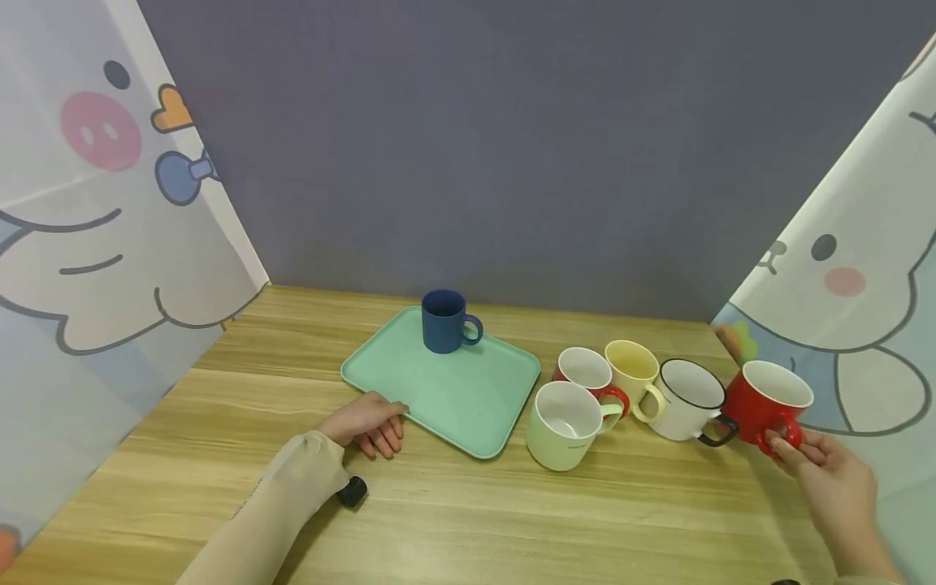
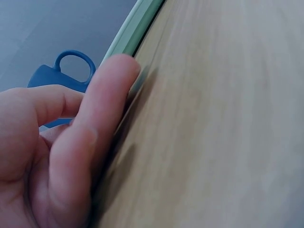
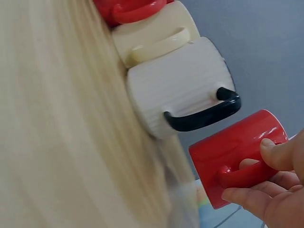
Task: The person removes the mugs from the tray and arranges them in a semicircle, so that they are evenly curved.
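Note:
My right hand (image 1: 837, 479) grips the handle of a glossy red mug (image 1: 760, 402) at the table's right end. In the right wrist view the mug's base looks a little raised off the table. Beside it is a white mug (image 1: 687, 402) with a black rim and black handle. My left hand (image 1: 366, 424) lies by the front left edge of a mint green tray (image 1: 468, 398). Its thumb touches or nearly touches the rim, and its fingers are loosely bent near the table. A dark blue mug (image 1: 442, 329) stands upright at the tray's back.
Left of the white mug stand a pale yellow mug (image 1: 621, 374), a red mug with a white inside (image 1: 581, 370) and a light green mug (image 1: 559, 435). The light green one partly hides the red one. A grey wall (image 1: 475, 162) rises behind the wooden table (image 1: 475, 520).

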### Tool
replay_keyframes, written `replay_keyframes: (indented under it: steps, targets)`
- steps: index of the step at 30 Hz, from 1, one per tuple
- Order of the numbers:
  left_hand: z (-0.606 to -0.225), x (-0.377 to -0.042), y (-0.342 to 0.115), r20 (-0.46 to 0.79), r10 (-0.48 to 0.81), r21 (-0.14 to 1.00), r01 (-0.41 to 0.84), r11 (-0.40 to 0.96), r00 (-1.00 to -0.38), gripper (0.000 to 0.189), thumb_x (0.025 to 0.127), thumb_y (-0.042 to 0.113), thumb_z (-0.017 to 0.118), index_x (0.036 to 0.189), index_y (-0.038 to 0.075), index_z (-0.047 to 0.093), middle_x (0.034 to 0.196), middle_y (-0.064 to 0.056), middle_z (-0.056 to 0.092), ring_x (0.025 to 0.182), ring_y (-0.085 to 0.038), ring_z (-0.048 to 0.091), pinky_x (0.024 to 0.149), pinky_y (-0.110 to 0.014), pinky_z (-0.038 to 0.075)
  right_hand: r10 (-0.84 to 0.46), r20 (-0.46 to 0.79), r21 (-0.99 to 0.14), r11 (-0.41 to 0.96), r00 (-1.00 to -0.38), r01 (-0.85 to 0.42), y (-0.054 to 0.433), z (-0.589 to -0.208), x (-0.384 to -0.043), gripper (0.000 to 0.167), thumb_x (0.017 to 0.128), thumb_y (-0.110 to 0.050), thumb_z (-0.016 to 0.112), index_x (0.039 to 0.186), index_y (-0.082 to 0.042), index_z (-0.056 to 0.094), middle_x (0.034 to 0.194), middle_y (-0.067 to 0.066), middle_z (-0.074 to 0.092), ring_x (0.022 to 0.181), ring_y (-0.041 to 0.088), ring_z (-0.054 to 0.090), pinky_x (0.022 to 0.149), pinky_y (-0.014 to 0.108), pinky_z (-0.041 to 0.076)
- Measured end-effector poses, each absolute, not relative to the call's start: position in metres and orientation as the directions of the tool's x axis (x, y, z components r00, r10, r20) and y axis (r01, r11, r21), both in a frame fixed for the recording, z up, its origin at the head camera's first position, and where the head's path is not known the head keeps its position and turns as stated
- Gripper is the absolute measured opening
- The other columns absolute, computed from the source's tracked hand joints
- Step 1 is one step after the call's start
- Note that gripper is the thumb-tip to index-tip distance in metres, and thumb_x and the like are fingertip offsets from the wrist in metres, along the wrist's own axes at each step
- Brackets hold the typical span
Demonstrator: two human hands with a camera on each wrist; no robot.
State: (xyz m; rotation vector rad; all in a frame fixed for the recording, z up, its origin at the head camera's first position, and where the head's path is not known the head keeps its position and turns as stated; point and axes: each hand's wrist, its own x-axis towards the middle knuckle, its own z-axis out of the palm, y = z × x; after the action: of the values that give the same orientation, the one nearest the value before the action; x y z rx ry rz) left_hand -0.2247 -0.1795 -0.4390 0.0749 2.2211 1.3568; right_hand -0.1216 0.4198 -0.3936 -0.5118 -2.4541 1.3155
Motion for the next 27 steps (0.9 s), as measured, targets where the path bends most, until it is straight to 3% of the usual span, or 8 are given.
replay_keyframes:
  steps: [3,9,12,15,20,22,27]
  targets:
    - [-0.44,-0.225,-0.18,-0.407,0.315,0.843,-0.22,0.492,-0.857,0.042,0.1,0.031,0.05,0.076,0.002,0.069,0.067,-0.01,0.07,0.055,-0.018,0.069,0.043,-0.026,0.05,0.455,0.102,-0.843,0.512,-0.885,0.166,0.419,-0.4,-0.117,0.015,0.095,-0.019,0.067,0.086,-0.006,0.066,0.065,-0.039,0.056,0.067,-0.022,0.052,0.058,0.006,0.043]
    - [-0.438,-0.223,-0.18,-0.406,0.312,0.842,-0.218,0.494,-0.859,0.042,0.099,0.031,0.05,0.076,0.002,0.069,0.066,-0.01,0.07,0.055,-0.019,0.069,0.042,-0.027,0.05,0.449,0.047,-0.804,0.546,-0.892,0.233,0.415,-0.408,-0.109,0.047,0.095,-0.03,0.068,0.107,0.016,0.06,0.071,-0.026,0.065,0.071,-0.025,0.046,0.059,0.005,0.04]
    - [-0.437,-0.223,-0.18,-0.408,0.31,0.839,-0.219,0.497,-0.859,0.042,0.1,0.031,0.05,0.076,0.002,0.069,0.066,-0.01,0.07,0.055,-0.019,0.069,0.042,-0.026,0.05,0.472,0.01,-0.778,0.557,-0.882,0.29,0.413,-0.411,-0.106,0.055,0.094,-0.033,0.069,0.114,0.017,0.056,0.073,-0.018,0.068,0.07,-0.025,0.042,0.058,0.007,0.041]
    - [-0.436,-0.222,-0.179,-0.402,0.312,0.84,-0.211,0.499,-0.861,0.043,0.1,0.031,0.049,0.076,0.002,0.069,0.067,-0.01,0.07,0.055,-0.018,0.068,0.042,-0.026,0.05,0.474,-0.001,-0.792,0.538,-0.88,0.29,0.412,-0.413,-0.104,0.049,0.093,-0.032,0.071,0.11,0.013,0.059,0.072,-0.021,0.067,0.07,-0.025,0.043,0.058,0.007,0.041]
    - [-0.437,-0.223,-0.18,-0.417,0.308,0.836,-0.228,0.499,-0.855,0.043,0.1,0.031,0.049,0.077,0.002,0.069,0.067,-0.01,0.07,0.055,-0.017,0.068,0.042,-0.025,0.05,0.412,-0.002,-0.868,0.452,-0.911,0.206,0.413,-0.416,-0.102,0.006,0.094,-0.021,0.071,0.091,-0.018,0.067,0.073,-0.035,0.061,0.075,-0.023,0.051,0.063,0.005,0.042]
    - [-0.437,-0.222,-0.18,-0.413,0.31,0.839,-0.225,0.496,-0.856,0.043,0.1,0.031,0.049,0.076,0.002,0.069,0.067,-0.01,0.07,0.055,-0.017,0.068,0.042,-0.025,0.05,0.395,0.001,-0.867,0.458,-0.919,0.196,0.414,-0.417,-0.102,0.009,0.094,-0.021,0.071,0.088,-0.026,0.066,0.075,-0.036,0.06,0.075,-0.023,0.051,0.064,0.005,0.04]
    - [-0.435,-0.223,-0.18,-0.405,0.312,0.84,-0.215,0.497,-0.859,0.044,0.101,0.031,0.049,0.075,0.002,0.069,0.067,-0.009,0.07,0.054,-0.017,0.068,0.042,-0.025,0.05,0.353,0.014,-0.859,0.483,-0.936,0.17,0.412,-0.419,-0.101,0.008,0.094,-0.02,0.071,0.089,-0.025,0.067,0.079,-0.035,0.063,0.077,-0.02,0.054,0.066,0.007,0.039]
